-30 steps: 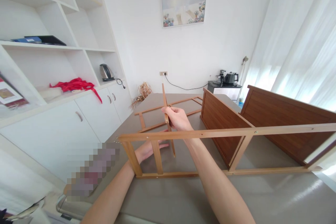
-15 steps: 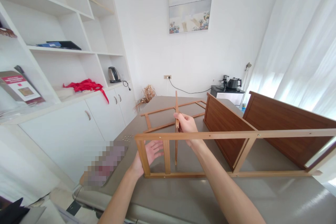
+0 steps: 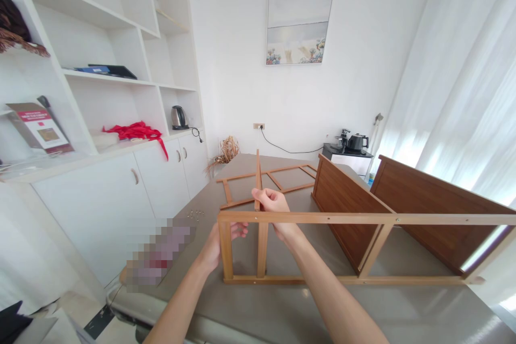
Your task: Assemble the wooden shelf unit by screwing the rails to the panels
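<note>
A wooden side frame stands on its long edge on the table, across the front of me. Behind its left end my right hand pinches a thin wooden panel, held upright and seen edge-on. The panel's lower edge lines up with the frame's inner crosspiece; I cannot tell whether they touch. My left hand reaches round the frame's end post, fingers stretched behind it and partly hidden. Two brown panels join the frame further right.
Another ladder-like wooden frame lies flat behind. Small metal fittings and a blurred packet lie at the table's left. White shelving lines the left wall. A kettle stand is at the back right.
My right hand has brought the thin panel left and nearer the frame's inner crosspiece. The left fingers are less spread and more hidden behind the end post. The view has tilted slightly upward.
</note>
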### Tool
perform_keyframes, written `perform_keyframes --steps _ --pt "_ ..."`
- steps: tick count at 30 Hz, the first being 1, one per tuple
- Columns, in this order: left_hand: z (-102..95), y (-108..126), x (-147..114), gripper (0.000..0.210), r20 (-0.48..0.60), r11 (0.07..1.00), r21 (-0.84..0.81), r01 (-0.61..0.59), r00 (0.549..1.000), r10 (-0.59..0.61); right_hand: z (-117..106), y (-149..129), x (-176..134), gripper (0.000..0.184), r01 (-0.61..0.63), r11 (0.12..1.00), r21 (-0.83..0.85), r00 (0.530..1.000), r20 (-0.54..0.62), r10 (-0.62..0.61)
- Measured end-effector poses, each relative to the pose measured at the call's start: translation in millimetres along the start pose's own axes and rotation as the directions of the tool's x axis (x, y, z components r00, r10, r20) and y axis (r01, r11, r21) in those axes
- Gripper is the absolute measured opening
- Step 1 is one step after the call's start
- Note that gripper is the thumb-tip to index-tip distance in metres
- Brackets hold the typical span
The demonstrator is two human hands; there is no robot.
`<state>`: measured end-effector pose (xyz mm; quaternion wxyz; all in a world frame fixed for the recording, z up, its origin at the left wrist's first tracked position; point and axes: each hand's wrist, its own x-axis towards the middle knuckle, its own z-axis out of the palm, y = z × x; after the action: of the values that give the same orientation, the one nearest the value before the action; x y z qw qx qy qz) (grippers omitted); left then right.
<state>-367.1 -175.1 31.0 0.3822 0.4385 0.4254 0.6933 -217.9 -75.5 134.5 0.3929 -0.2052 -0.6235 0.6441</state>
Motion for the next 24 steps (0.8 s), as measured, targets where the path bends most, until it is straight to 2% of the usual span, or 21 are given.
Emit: perform_keyframes --steps 4,7,10,12,15,19,22,24 --pt "-18.9 43 8 0.034 -0.12 0.981 0.19 -0.04 0.991 0.064 -1 4 -1 0.051 -0.01 1.0 -0.009 0.999 0.043 0.01" --pt "-39.8 82 24 0.038 -0.144 0.937 0.343 -0.063 0.982 0.119 -4 3 1 0.05 -0.027 0.999 -0.033 0.997 0.068 0.029" --pt "-67.1 115 51 0.044 -0.115 0.84 0.541 -0.048 0.985 0.13 -8 -5 5 0.048 -0.064 0.995 -0.076 0.987 0.139 0.074" --pt "-88.6 128 72 0.042 -0.074 0.721 0.693 0.006 0.995 0.063 -12 -10 9 0.047 -0.103 0.989 -0.108 0.975 0.185 0.121" --pt "-122.2 127 97 0.03 -0.054 0.483 0.871 0.088 0.995 -0.085 -18 -16 13 0.045 -0.164 0.975 -0.149 0.953 0.231 0.196" --pt "-157.4 101 114 0.027 -0.085 0.18 0.974 0.139 0.957 -0.277 -24 -18 14 0.045 -0.194 0.964 -0.18 0.93 0.279 0.239" --pt "-171.4 80 118 0.03 -0.116 0.025 0.991 0.133 0.932 -0.344 -27 -18 14 0.046 -0.183 0.963 -0.195 0.927 0.291 0.236" --pt "-176.1 71 118 0.031 -0.128 -0.044 0.992 0.12 0.926 -0.356 -28 -18 14 0.047 -0.168 0.964 -0.208 0.926 0.301 0.226"
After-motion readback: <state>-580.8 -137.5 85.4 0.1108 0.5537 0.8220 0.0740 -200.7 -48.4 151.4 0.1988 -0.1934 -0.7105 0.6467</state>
